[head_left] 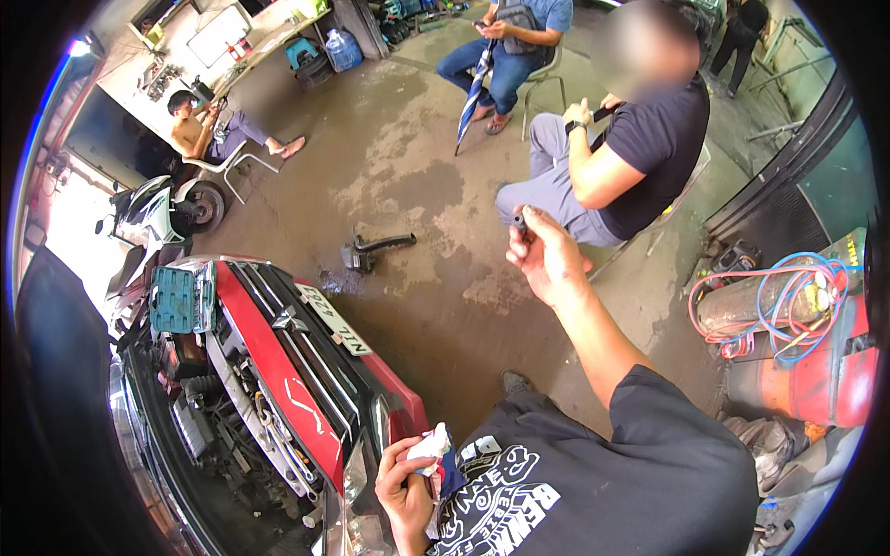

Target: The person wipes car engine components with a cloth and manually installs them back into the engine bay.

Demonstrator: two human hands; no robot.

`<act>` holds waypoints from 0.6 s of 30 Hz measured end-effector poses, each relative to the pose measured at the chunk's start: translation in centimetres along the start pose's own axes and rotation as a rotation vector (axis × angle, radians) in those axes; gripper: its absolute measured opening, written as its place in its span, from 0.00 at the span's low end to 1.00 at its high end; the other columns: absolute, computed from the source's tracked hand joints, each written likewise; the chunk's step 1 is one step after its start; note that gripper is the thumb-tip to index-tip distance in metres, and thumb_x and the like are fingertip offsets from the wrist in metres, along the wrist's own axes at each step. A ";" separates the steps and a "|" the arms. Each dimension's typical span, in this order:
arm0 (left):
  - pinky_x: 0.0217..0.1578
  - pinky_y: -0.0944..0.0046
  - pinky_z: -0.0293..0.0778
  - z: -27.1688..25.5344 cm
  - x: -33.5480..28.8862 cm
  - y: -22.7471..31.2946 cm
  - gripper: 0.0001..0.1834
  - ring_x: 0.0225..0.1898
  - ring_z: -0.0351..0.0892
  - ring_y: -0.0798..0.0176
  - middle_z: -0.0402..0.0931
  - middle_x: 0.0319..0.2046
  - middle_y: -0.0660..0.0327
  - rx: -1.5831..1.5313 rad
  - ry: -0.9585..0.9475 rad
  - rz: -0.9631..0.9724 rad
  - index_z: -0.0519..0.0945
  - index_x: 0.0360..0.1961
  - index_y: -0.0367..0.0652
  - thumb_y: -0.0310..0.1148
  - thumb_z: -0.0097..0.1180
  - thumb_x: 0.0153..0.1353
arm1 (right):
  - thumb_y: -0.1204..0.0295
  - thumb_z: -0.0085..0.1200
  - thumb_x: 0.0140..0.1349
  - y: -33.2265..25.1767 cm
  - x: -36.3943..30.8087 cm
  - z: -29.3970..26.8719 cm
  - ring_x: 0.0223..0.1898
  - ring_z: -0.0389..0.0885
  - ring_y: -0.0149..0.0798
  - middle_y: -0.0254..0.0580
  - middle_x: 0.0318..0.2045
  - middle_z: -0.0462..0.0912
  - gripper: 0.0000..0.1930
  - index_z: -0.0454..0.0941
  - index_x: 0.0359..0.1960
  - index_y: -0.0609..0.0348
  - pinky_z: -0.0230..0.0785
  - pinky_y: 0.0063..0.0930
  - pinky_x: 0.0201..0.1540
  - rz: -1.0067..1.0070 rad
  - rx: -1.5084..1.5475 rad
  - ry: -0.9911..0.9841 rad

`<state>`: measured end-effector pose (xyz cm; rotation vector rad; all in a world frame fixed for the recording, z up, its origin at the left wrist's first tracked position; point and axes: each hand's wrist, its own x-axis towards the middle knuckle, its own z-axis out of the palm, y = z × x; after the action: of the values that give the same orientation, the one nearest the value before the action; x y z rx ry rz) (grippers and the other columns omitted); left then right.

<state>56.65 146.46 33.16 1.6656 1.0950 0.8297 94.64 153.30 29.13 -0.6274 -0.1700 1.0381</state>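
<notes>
- Head view: wide fisheye camera, left of a pair, on the wearer's head.
- Facing: downward and forward, over the shirt (612, 473) and across the floor (454, 315).
- Range: left hand (404, 488) and right hand (549, 258) close; car (278, 371) near, at left; motorcycle (159, 209) farther off.
- Field: round, edges bowed.

- Wearer's hands: two; left hand (404, 491) at 6 o'clock, right hand (551, 263) at 3.
- Dark cylindrical piece (519, 223): one, 2 o'clock.
- Crumpled white-and-blue wad (430, 447): one, 6 o'clock.
- Other people: four; seated person (190, 137) at 10, second seated person (542, 23) at 1, third seated person (654, 148) at 2, standing person (737, 42) at 2, farther out.
- Red car (301, 380): one, 8 o'clock.
- Motorcycle (158, 206): at least one, between 9 and 10.
- Teal tool case (174, 306): one, 9 o'clock.
- Umbrella (476, 88): one, 12 o'clock.
- Blue water jug (344, 50): one, 11 o'clock.
- Gas cylinder (732, 308): at least one, 3 o'clock.
</notes>
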 end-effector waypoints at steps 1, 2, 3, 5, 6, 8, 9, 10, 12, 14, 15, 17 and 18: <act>0.51 0.59 0.76 0.3 0.1 0.1 0.20 0.49 0.82 0.53 0.79 0.46 0.47 0.018 -0.009 -0.021 0.84 0.28 0.33 0.06 0.40 0.48 | 0.66 0.53 0.72 0.4 -0.9 0.8 0.25 0.73 0.31 0.36 0.29 0.77 0.10 0.75 0.46 0.60 0.69 0.30 0.33 0.018 0.038 -0.106; 0.52 0.59 0.76 0.7 0.2 0.3 0.20 0.49 0.82 0.53 0.79 0.46 0.47 0.028 -0.018 -0.032 0.84 0.28 0.33 0.06 0.40 0.48 | 0.67 0.53 0.72 0.4 -2.1 1.7 0.25 0.73 0.31 0.36 0.29 0.77 0.10 0.76 0.46 0.60 0.69 0.31 0.34 0.024 0.071 -0.218; 0.53 0.58 0.75 0.9 0.4 0.4 0.20 0.51 0.82 0.52 0.79 0.46 0.47 0.014 -0.021 -0.049 0.84 0.28 0.33 0.06 0.39 0.47 | 0.67 0.53 0.71 0.9 -2.1 1.0 0.27 0.74 0.32 0.36 0.29 0.77 0.10 0.76 0.46 0.60 0.69 0.32 0.34 0.022 0.060 -0.411; 0.54 0.57 0.75 1.6 0.5 0.7 0.20 0.51 0.82 0.52 0.79 0.46 0.47 0.032 -0.004 -0.068 0.84 0.28 0.33 0.06 0.39 0.47 | 0.66 0.53 0.71 1.8 -0.7 -1.2 0.30 0.76 0.34 0.39 0.29 0.79 0.11 0.76 0.47 0.59 0.70 0.34 0.36 0.059 0.102 -0.380; 0.54 0.57 0.75 1.9 0.6 0.8 0.20 0.51 0.82 0.51 0.79 0.46 0.47 0.038 0.003 -0.074 0.84 0.28 0.32 0.06 0.39 0.47 | 0.67 0.52 0.71 2.7 0.9 -1.9 0.28 0.78 0.37 0.42 0.30 0.80 0.10 0.76 0.47 0.60 0.72 0.37 0.35 -0.007 0.254 -0.133; 0.54 0.58 0.75 1.6 -0.4 0.0 0.20 0.51 0.82 0.52 0.79 0.47 0.47 0.099 0.003 -0.041 0.84 0.29 0.31 0.06 0.38 0.48 | 0.66 0.51 0.72 2.2 -2.9 3.1 0.27 0.79 0.38 0.42 0.29 0.80 0.11 0.75 0.46 0.60 0.74 0.39 0.36 0.008 0.304 -0.377; 0.54 0.58 0.75 2.0 -0.6 -0.4 0.20 0.51 0.82 0.52 0.79 0.47 0.47 0.085 0.022 -0.046 0.83 0.29 0.31 0.06 0.38 0.49 | 0.66 0.51 0.72 2.5 -4.2 3.6 0.30 0.79 0.38 0.42 0.29 0.79 0.10 0.75 0.46 0.60 0.74 0.39 0.39 0.040 0.263 -0.742; 0.54 0.58 0.75 2.0 -0.6 -0.5 0.20 0.50 0.82 0.53 0.79 0.47 0.46 0.076 0.005 -0.068 0.83 0.29 0.31 0.06 0.38 0.49 | 0.67 0.52 0.72 2.0 -4.5 3.9 0.31 0.80 0.38 0.41 0.29 0.79 0.10 0.75 0.45 0.61 0.74 0.38 0.40 0.021 0.187 -0.795; 0.54 0.59 0.75 2.2 -0.6 -0.2 0.20 0.51 0.81 0.52 0.78 0.47 0.46 0.056 0.023 -0.072 0.83 0.29 0.31 0.06 0.38 0.49 | 0.68 0.55 0.70 3.4 0.1 1.6 0.30 0.80 0.38 0.41 0.29 0.80 0.10 0.76 0.46 0.61 0.74 0.37 0.38 0.124 0.347 -0.254; 0.48 0.60 0.77 2.3 -0.9 -0.9 0.21 0.45 0.84 0.54 0.81 0.43 0.48 0.123 0.072 0.035 0.85 0.28 0.35 0.07 0.41 0.44 | 0.67 0.54 0.72 3.8 1.1 1.9 0.29 0.79 0.35 0.40 0.29 0.80 0.11 0.76 0.48 0.60 0.72 0.36 0.38 0.132 0.360 -0.257; 0.48 0.60 0.78 2.0 -1.2 -0.9 0.21 0.45 0.84 0.54 0.81 0.43 0.48 0.096 0.070 0.030 0.85 0.28 0.34 0.07 0.41 0.44 | 0.66 0.54 0.72 3.3 -0.6 2.8 0.29 0.78 0.34 0.39 0.29 0.80 0.11 0.77 0.49 0.60 0.72 0.35 0.38 0.171 0.296 -0.452; 0.48 0.62 0.77 2.5 -0.4 1.6 0.19 0.47 0.83 0.54 0.80 0.46 0.48 0.079 0.034 -0.041 0.84 0.31 0.32 0.07 0.41 0.49 | 0.66 0.52 0.73 3.0 -1.9 2.6 0.30 0.77 0.33 0.38 0.30 0.80 0.11 0.77 0.50 0.60 0.71 0.33 0.39 0.158 0.232 -0.670; 0.48 0.64 0.77 2.5 -0.4 1.8 0.16 0.50 0.80 0.54 0.79 0.49 0.48 0.075 0.001 -0.061 0.82 0.34 0.30 0.08 0.41 0.55 | 0.66 0.52 0.73 3.2 -1.4 1.8 0.29 0.77 0.33 0.39 0.30 0.80 0.12 0.77 0.50 0.60 0.71 0.33 0.39 0.141 0.243 -0.516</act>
<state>59.22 144.97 33.99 1.6849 1.1850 0.7582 90.81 153.94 29.04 -0.1425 -0.4473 1.3209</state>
